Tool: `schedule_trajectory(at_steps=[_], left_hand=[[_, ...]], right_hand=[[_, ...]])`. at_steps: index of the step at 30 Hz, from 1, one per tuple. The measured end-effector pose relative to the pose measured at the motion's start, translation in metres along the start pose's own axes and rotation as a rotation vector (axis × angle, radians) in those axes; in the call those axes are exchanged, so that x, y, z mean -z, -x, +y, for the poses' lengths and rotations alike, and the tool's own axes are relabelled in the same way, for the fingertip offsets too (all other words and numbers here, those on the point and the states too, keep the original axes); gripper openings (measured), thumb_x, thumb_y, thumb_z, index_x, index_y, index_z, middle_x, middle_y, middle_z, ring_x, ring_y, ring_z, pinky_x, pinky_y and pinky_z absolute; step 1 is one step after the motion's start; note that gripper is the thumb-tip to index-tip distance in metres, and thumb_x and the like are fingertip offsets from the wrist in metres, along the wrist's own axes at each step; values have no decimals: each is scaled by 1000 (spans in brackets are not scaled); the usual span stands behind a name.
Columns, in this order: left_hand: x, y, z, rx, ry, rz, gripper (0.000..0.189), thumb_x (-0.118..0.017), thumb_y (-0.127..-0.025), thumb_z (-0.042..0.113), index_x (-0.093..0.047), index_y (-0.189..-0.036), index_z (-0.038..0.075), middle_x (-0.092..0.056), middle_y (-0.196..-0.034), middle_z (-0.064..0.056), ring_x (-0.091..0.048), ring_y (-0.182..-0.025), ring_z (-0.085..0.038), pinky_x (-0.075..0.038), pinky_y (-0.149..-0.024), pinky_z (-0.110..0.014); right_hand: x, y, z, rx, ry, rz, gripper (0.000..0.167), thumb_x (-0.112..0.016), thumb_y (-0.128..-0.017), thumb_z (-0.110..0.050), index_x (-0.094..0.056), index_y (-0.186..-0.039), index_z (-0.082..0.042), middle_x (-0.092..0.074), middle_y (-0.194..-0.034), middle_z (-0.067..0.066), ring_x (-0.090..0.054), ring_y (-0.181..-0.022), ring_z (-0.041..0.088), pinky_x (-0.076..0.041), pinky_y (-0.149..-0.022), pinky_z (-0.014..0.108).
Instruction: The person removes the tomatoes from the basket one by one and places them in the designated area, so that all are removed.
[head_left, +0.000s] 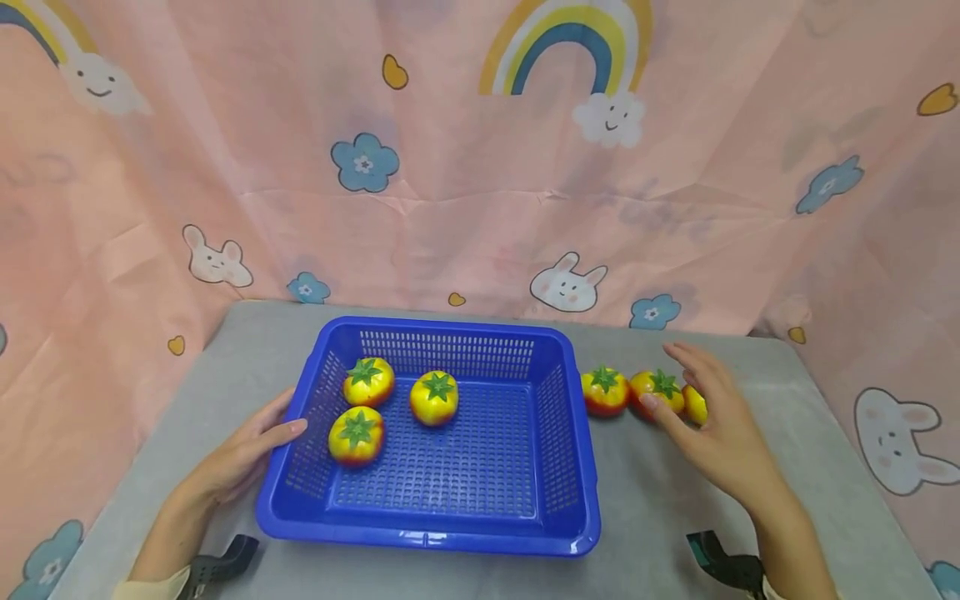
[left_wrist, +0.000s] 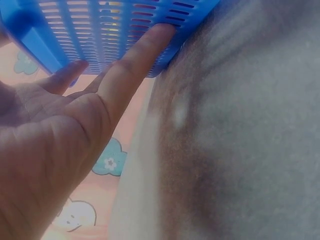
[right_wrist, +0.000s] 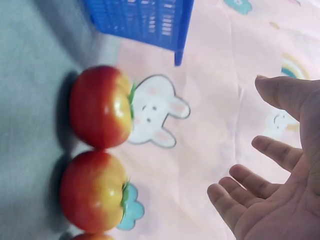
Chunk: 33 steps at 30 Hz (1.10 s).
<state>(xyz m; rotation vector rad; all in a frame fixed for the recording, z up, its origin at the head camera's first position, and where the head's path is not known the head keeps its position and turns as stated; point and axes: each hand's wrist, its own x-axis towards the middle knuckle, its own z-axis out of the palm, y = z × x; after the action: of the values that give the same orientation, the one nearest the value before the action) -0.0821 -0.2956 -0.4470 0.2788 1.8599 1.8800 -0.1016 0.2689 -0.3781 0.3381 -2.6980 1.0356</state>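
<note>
A blue plastic basket (head_left: 427, 540) holds three yellow-red toy tomatoes, one at the back left (head_left: 368, 382), one at the front left (head_left: 356, 437) and one nearer the middle (head_left: 433, 398). My left hand (head_left: 238, 454) grips the basket's left side, its thumb over the rim and its fingers along the slotted outer wall (left_wrist: 107, 30). To the right of the basket, three more toy tomatoes stand in a row: left (head_left: 604, 392), middle (head_left: 651, 388) and right (head_left: 695, 406). My right hand (head_left: 720, 425) hovers over the row with fingers spread, nothing held, partly covering the right tomato.
The basket and tomatoes are on a grey cloth-covered table (head_left: 652, 517). A pink patterned curtain (head_left: 450, 233) hangs behind the table and along both sides. Dark wrist mounts (head_left: 723, 562) sit on both forearms.
</note>
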Motion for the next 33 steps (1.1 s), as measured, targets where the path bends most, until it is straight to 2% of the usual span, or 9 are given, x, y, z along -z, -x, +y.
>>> schedule_trajectory(at_steps=[2,3,6,7,9,10,17,25,33], left_hand=[[0,0,0,-2,1,-4,73,-39,-113,19,5,-169,4,-48,-153,0,-69,-126,-14,-62,-101,-42],[0,0,0,-2,1,-5,73,-39,-113,19,5,-169,3,-49,-152,1,-69,-126,-14,-62,-101,-42],[0,1,-1,-1,3,-5,73,-39,-113,19,5,-169,3,-50,-151,4,-69,-126,-14,-62,-101,-42],[-1,1,-1,-1,3,-4,73,-39,-113,19,5,-169,3,-50,-151,4,-69,-126,-14,-62,-101,-42],[-1,1,-1,1,5,-2,73,-39,-113,19,5,-169,4,-50,-150,4,-69,-126,-14,-62,-101,-42],[-1,2,-1,2,6,-1,73,-39,-113,19,5,-169,4,-51,-150,5,-69,-126,-14,-62,-100,-43],[0,0,-1,-20,14,-13,72,-38,-113,18,5,-169,4,-54,-147,9,-69,-125,-15,-63,-99,-42],[1,-1,-4,-34,30,-28,71,-37,-113,15,4,-168,1,-57,-144,13,-69,-126,-14,-62,-99,-39],[0,0,-4,-49,22,-19,71,-38,-112,15,4,-169,2,-56,-145,12,-69,-125,-14,-62,-99,-39]], right_hand=[[-2,-1,-6,4,1,-14,71,-80,-95,-19,-48,-159,-13,-42,-161,23,-48,-140,50,-27,-109,-3],[-3,-2,-9,3,8,-21,71,-80,-95,-20,-48,-159,-13,-43,-161,22,-48,-140,49,-37,-111,3],[-6,-5,-19,11,19,-55,71,-79,-96,-21,-47,-159,-14,-41,-163,21,-47,-141,49,-49,-119,47],[-7,-6,-22,19,23,-64,71,-79,-96,-21,-48,-159,-14,-41,-163,21,-47,-141,49,-51,-117,52],[-9,-9,-28,44,18,-75,70,-80,-95,-19,-49,-158,-13,-41,-163,22,-45,-143,50,-46,-105,78],[-9,-11,-31,60,10,-77,70,-80,-94,-17,-49,-157,-13,-41,-163,23,-43,-145,51,-41,-104,83],[-10,-25,-49,126,-13,-88,70,-80,-94,-16,-50,-157,-16,-42,-164,19,-38,-151,49,-35,-107,85],[-22,-39,-59,220,-48,-186,67,-77,-97,-14,-49,-158,-16,-48,-161,14,-52,-141,39,-49,-110,68],[-40,-54,-76,216,-48,-292,66,-74,-100,-24,-46,-159,-13,-42,-166,15,-48,-147,40,-49,-114,66]])
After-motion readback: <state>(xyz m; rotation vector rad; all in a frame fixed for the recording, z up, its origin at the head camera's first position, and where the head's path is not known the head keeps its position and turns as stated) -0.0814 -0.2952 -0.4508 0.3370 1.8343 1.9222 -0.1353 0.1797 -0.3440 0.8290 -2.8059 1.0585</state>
